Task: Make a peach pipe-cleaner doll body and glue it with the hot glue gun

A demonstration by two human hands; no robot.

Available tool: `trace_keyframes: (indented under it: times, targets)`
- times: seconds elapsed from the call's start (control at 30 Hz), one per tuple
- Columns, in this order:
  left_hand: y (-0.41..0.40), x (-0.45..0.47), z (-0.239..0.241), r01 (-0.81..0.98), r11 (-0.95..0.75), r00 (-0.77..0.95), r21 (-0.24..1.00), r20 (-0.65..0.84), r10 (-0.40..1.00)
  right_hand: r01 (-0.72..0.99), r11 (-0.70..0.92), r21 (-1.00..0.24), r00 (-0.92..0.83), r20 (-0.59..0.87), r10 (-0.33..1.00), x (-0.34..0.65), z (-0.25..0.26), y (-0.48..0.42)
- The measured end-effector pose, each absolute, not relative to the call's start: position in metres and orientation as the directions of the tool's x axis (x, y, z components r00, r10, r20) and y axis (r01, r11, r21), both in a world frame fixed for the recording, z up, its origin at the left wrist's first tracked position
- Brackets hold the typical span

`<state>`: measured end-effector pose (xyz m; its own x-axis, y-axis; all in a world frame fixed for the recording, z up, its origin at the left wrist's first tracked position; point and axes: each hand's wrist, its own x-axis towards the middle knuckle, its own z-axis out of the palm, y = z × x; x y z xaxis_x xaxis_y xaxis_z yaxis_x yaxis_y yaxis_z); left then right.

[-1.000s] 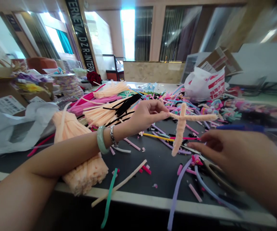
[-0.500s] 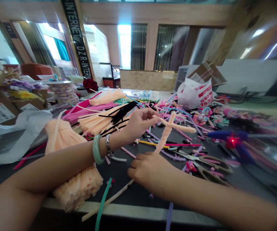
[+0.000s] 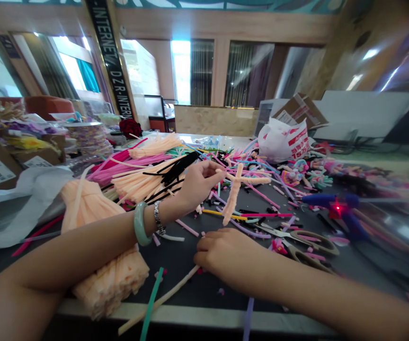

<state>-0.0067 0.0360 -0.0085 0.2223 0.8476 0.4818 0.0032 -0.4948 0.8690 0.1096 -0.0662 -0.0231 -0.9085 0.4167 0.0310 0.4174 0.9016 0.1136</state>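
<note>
My left hand (image 3: 200,185) is shut on a peach chenille cross (image 3: 235,185), pinching its arm, with the long stem tilted down. A loose bundle of peach chenille stems (image 3: 110,279) lies under my left forearm, and another (image 3: 142,184) lies behind the wrist, with black stems (image 3: 174,168) across it. My right hand (image 3: 224,253) rests low on the dark tabletop (image 3: 179,251), fingers curled. A cream chenille stem (image 3: 162,296) runs up to those fingertips. Its end is hidden there, so a grip cannot be seen.
Scissors with brown handles (image 3: 307,244) and a blue glue gun (image 3: 335,203) with a red light lie to the right. Cut stem pieces are scattered over the table. A white plastic bag (image 3: 282,142) stands at the back, and cardboard boxes stand at the left.
My right hand has moved from the right side, near the cross, down and left to the cream stem. The cross has shifted left with my left hand, and the glue gun has come into view.
</note>
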Motion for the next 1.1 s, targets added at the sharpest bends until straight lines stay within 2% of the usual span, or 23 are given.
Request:
trace_keyframes:
  times: [0.33, 0.47, 0.63, 0.8, 0.9, 0.97, 1.1]
  targets:
    - [0.038, -0.004, -0.011, -0.046, -0.469, 0.23, 0.882, 0.466, 0.854, 0.43, 0.894, 0.129, -0.902, 0.091, 0.421, 0.108, -0.031, -0.069]
    - [0.039, -0.001, -0.011, -0.115, -0.435, 0.207, 0.893, 0.45, 0.869, 0.522, 0.848, 0.096, -0.85, 0.143, 0.507, 0.113, -0.022, -0.064]
    - [0.043, -0.002, -0.013, -0.086, -0.499, 0.129, 0.863, 0.506, 0.853, 0.747, 0.664, -0.033, -0.642, 0.224, 0.733, 0.138, 0.002, -0.056]
    - [0.051, -0.007, -0.015, -0.004, -0.581, 0.055, 0.814, 0.58, 0.812, 0.84, 0.528, -0.123, -0.445, 0.401, 0.801, 0.176, 0.022, -0.049]
    - [0.053, -0.007, -0.015, 0.034, -0.616, 0.011, 0.787, 0.616, 0.787, 0.89, 0.443, -0.104, -0.375, 0.386, 0.843, 0.198, 0.031, -0.046]
    - [0.054, -0.006, -0.015, -0.007, -0.627, 0.004, 0.779, 0.627, 0.779, 0.921, 0.376, -0.105, -0.299, 0.428, 0.853, 0.209, 0.036, -0.046]
    - [0.055, -0.002, -0.017, -0.21, -0.589, 0.017, 0.78, 0.606, 0.796, 0.971, 0.228, -0.075, -0.149, 0.554, 0.819, 0.224, 0.043, -0.049]
